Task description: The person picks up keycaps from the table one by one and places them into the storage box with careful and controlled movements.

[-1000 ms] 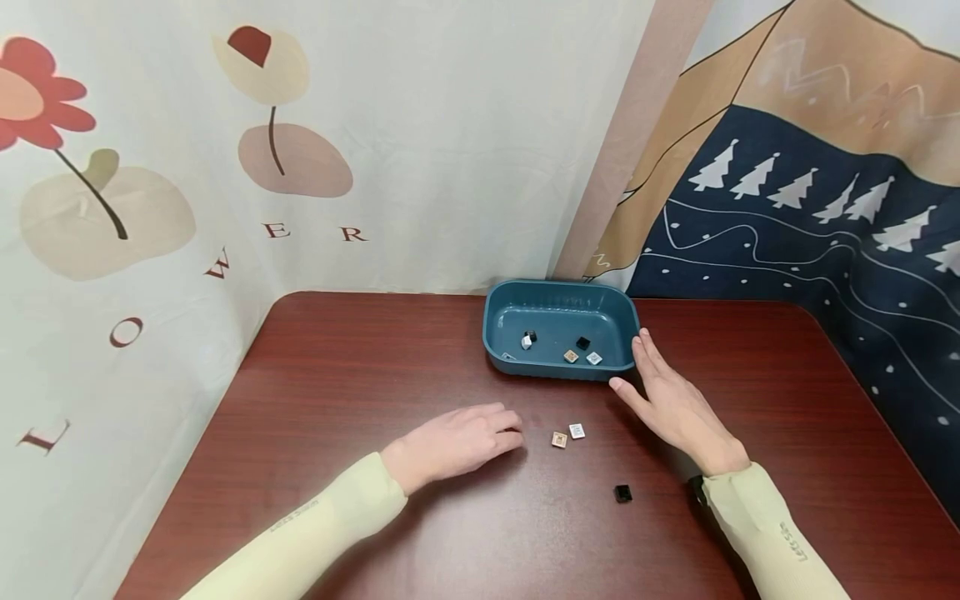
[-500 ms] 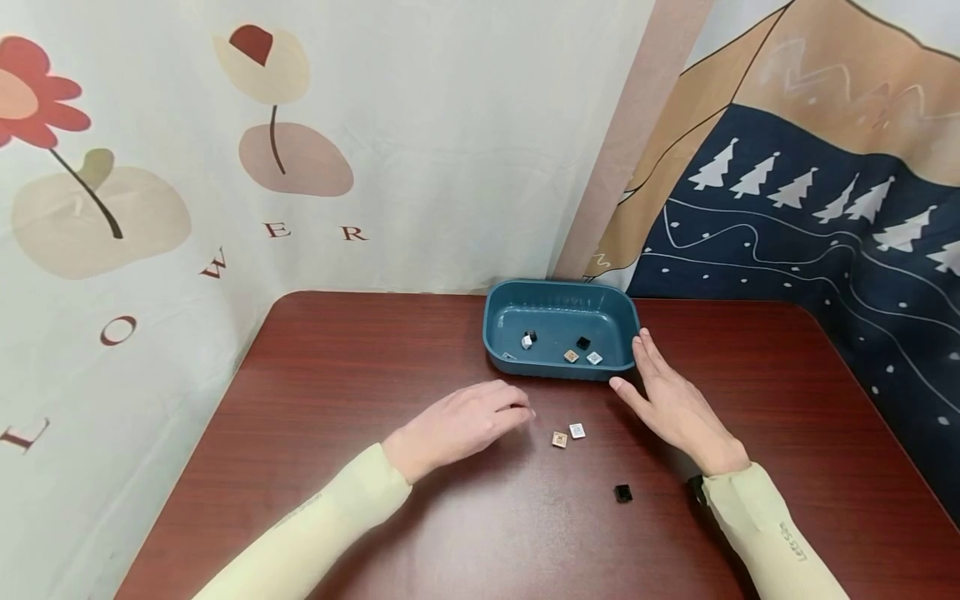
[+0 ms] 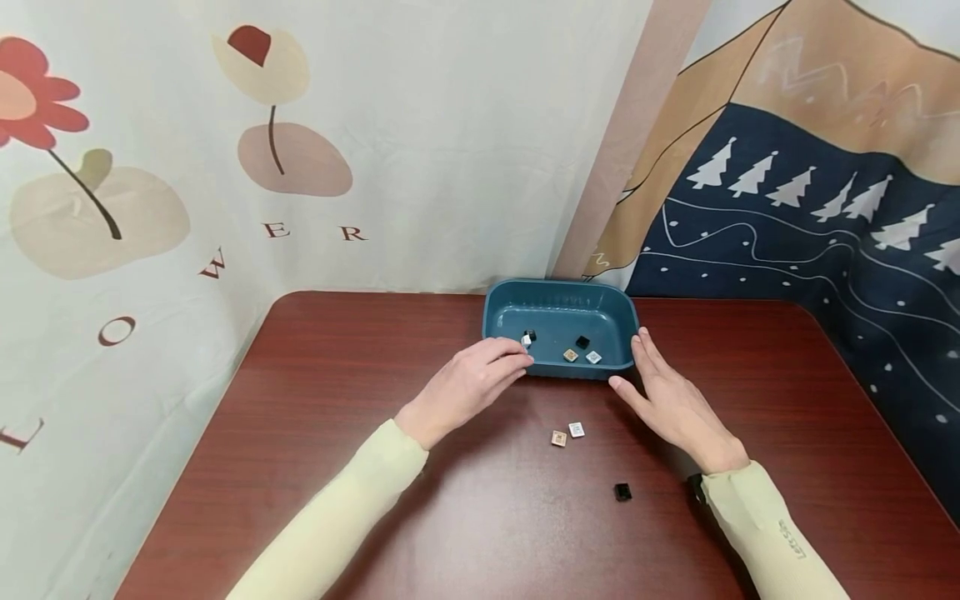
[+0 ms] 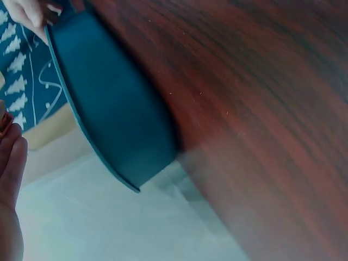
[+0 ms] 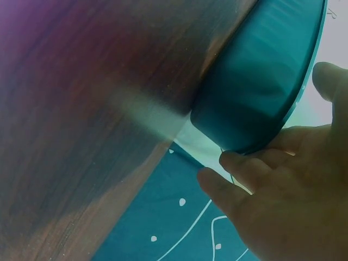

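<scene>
My left hand (image 3: 471, 377) is at the front left rim of the blue plastic bin (image 3: 562, 370). In the left wrist view its fingertips pinch a small orange-brown piece (image 4: 5, 124), mostly cut off by the frame edge. With straight fingers my right hand (image 3: 677, 410) touches the bin's right end. Small square keycap-like pieces lie inside: a tan one (image 3: 571, 355), a white one (image 3: 593, 357), a black one (image 3: 582, 342), and a white piece (image 3: 527, 341) against a dark one. On the table sit a tan piece (image 3: 558, 438), a white piece (image 3: 576, 430) and a black piece (image 3: 622, 492).
The bin stands at the back edge of the dark red wooden table (image 3: 360, 350). Behind it hang a pale flower-print curtain (image 3: 450, 150) and a navy and tan cloth (image 3: 780, 233) with white trees.
My left hand has moved forward and up from the table, left of the loose pieces, to the bin's front left rim. The right hand has stayed at the bin's right end.
</scene>
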`<move>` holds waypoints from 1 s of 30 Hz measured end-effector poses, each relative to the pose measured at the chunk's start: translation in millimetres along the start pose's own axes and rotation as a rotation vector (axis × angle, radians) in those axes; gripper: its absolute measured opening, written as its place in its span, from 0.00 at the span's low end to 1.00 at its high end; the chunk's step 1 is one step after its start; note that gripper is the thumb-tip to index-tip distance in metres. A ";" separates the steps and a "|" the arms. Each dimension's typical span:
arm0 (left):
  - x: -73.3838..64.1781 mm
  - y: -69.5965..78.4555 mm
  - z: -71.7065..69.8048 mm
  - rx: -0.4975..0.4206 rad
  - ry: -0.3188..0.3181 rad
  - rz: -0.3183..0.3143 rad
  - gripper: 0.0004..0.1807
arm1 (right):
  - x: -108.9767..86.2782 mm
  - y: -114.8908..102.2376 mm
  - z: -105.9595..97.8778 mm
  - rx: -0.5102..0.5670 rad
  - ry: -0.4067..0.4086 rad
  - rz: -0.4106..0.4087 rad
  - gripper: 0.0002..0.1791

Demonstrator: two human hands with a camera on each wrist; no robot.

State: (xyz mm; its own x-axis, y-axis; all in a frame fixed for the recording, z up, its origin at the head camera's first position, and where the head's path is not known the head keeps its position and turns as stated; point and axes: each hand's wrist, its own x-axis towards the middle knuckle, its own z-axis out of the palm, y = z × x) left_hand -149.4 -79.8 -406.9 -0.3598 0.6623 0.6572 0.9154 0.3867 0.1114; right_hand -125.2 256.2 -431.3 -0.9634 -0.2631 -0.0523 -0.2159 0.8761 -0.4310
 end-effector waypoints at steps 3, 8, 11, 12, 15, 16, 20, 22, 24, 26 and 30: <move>-1.3 -6.1 3.7 -0.011 0.035 -0.050 0.13 | 0.2 -0.7 -0.1 -0.002 -0.002 0.002 0.52; -2.6 -15.0 10.5 -0.050 0.078 -0.150 0.12 | 0.0 -0.7 0.1 -0.005 -0.003 0.004 0.53; -2.9 -19.9 15.0 -0.040 0.091 -0.200 0.10 | -0.2 -0.2 0.5 -0.004 -0.002 0.002 0.53; -3.1 -21.4 16.4 -0.031 0.090 -0.216 0.10 | -0.2 -0.1 0.6 -0.004 0.000 0.001 0.53; -3.0 -25.7 20.0 -0.013 0.072 -0.262 0.08 | -0.2 0.2 0.7 -0.004 0.000 0.002 0.53; -2.4 -26.9 21.1 -0.010 0.063 -0.276 0.08 | -0.2 0.4 0.5 -0.004 0.001 0.002 0.53; 1.5 -29.9 23.5 -0.005 0.012 -0.333 0.08 | 0.3 1.1 -0.3 -0.007 0.005 -0.001 0.53; 4.3 -30.7 24.5 -0.003 -0.017 -0.359 0.08 | 0.6 1.1 -0.6 -0.008 0.010 -0.004 0.53; 6.8 -31.2 25.8 0.004 -0.046 -0.382 0.08 | 0.7 1.0 -0.7 -0.010 0.010 -0.004 0.53; 9.0 -31.2 27.1 0.013 -0.070 -0.402 0.06 | 0.6 0.6 -0.6 -0.012 0.007 -0.004 0.53; 12.2 -30.6 29.9 0.040 -0.103 -0.425 0.05 | 0.0 0.3 -0.4 -0.013 0.001 0.000 0.53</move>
State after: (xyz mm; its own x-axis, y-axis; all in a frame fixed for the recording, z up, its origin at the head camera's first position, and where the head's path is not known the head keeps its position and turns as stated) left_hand -187.2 -64.4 -424.5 -0.7211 0.4987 0.4809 0.6750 0.6623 0.3253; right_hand -125.3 256.5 -431.0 -0.9636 -0.2623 -0.0516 -0.2175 0.8814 -0.4193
